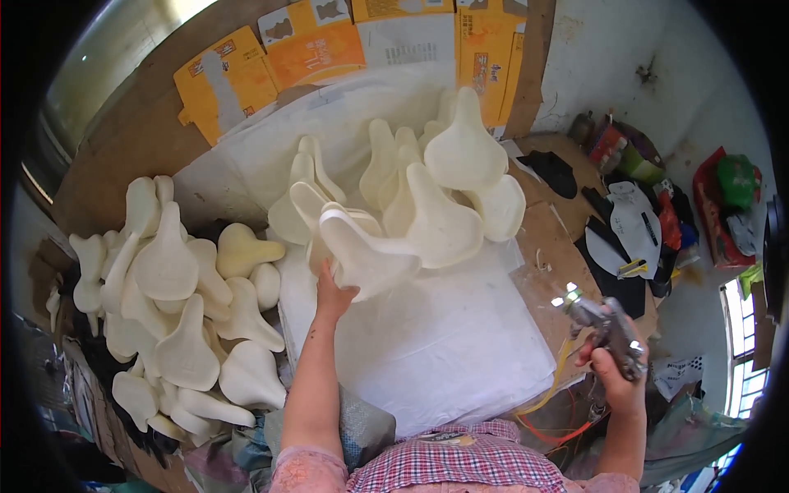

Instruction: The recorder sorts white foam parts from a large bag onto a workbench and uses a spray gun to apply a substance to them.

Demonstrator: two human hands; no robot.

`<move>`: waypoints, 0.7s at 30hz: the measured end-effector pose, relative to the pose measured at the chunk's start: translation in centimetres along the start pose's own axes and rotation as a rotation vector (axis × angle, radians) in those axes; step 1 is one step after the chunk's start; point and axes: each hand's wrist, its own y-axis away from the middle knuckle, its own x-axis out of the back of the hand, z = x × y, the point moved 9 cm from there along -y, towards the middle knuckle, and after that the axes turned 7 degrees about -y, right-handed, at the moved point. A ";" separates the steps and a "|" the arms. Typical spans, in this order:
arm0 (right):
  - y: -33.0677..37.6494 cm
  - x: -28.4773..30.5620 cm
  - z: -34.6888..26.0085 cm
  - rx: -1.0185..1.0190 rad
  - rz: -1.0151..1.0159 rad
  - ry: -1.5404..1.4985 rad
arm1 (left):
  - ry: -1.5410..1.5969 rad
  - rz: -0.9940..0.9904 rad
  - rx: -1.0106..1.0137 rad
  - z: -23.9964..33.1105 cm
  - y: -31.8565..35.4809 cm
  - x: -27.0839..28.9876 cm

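My left hand (334, 294) grips the near edge of a cream foam bicycle saddle pad (370, 261), thumb along its side and the other fingers partly hidden. That pad leans against others in the standing group on the white-covered work surface (444, 337). Off to the right, my right hand (616, 374) is wrapped round the handle of a metal spray gun (604, 324), held up in the air with its nozzle toward the upper left. More pads, such as a large one (444, 218), stand upright behind the gripped one.
A heap of saddle pads (185, 263) lies at the left. Yellow cardboard (320, 45) lines the back. Dark cut pieces (612, 263) and a white template (634, 220) lie at the right. A yellow hose (560, 370) and an orange hose (555, 435) run below the spray gun.
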 end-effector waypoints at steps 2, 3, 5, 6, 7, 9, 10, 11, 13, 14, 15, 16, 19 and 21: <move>-0.1 0.2 -0.9 0.050 0.020 0.045 | -0.071 0.017 0.026 0.5 0.0 1.3; -0.2 0.9 -0.6 0.059 0.018 0.041 | -0.125 0.030 0.043 1.3 0.0 2.1; -0.3 1.8 2.4 -0.020 -0.117 0.258 | 0.036 -0.130 0.059 1.3 -0.4 2.0; -0.4 1.9 3.7 -0.073 -0.098 0.254 | 0.190 -0.294 0.080 1.6 -0.2 0.8; -0.3 2.6 5.3 -0.123 -0.086 0.225 | 0.199 -0.303 0.058 3.3 -0.1 0.5; -0.2 3.6 7.4 -0.231 -0.037 0.138 | 0.668 -0.259 0.177 6.2 1.1 -0.1; -0.4 2.8 7.3 -0.229 -0.054 0.130 | 0.662 -0.240 0.181 6.5 0.8 -0.5; -0.7 2.1 7.3 -0.235 -0.076 0.072 | 0.742 -0.297 0.102 8.0 -0.3 -2.1; -1.2 1.4 7.7 -0.235 -0.125 0.058 | 0.776 -0.379 0.005 11.7 -2.0 -5.2; -1.2 1.3 8.3 -0.230 -0.140 0.059 | 0.730 -0.416 -0.011 13.4 -2.8 -7.6; -1.2 0.3 8.7 -0.210 -0.187 0.089 | 0.629 -0.301 -0.071 12.2 -4.7 -9.5; -1.3 -0.9 9.1 -0.189 -0.237 0.118 | 0.522 -0.184 -0.125 10.5 -6.7 -10.1; -0.7 -0.4 9.7 -0.232 -0.249 0.189 | 0.658 -0.502 0.084 14.6 -4.8 -13.9; -1.1 -1.2 10.2 -0.230 -0.296 0.165 | 0.700 -0.392 0.055 14.0 -3.7 -10.5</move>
